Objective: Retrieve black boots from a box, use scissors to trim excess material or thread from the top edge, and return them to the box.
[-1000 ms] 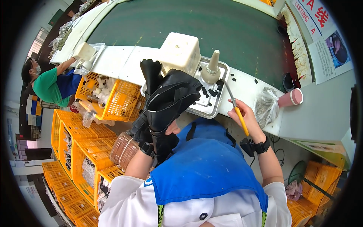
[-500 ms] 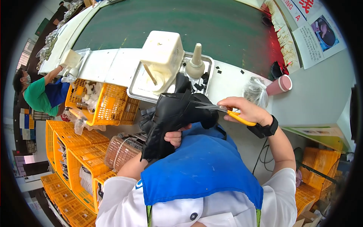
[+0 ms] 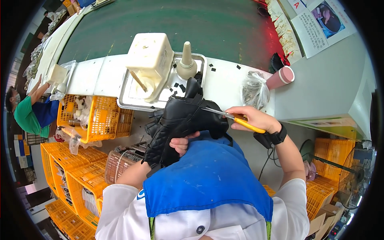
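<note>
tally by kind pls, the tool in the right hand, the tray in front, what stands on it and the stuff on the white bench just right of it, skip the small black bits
Yellow-handled scissors: 1
Metal tray: 1
White plastic container: 1
Wooden stick: 1
Cone-necked bottle: 1
Clear plastic bag: 1
Pink cup: 1
Total: 7

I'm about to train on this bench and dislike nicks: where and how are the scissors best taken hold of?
Probably by the yellow handles, coming from the person's right, where the right hand holds the scissors: the handle end lies on that side, while the slim, pointed metal blades reach left over the black boot.
</note>
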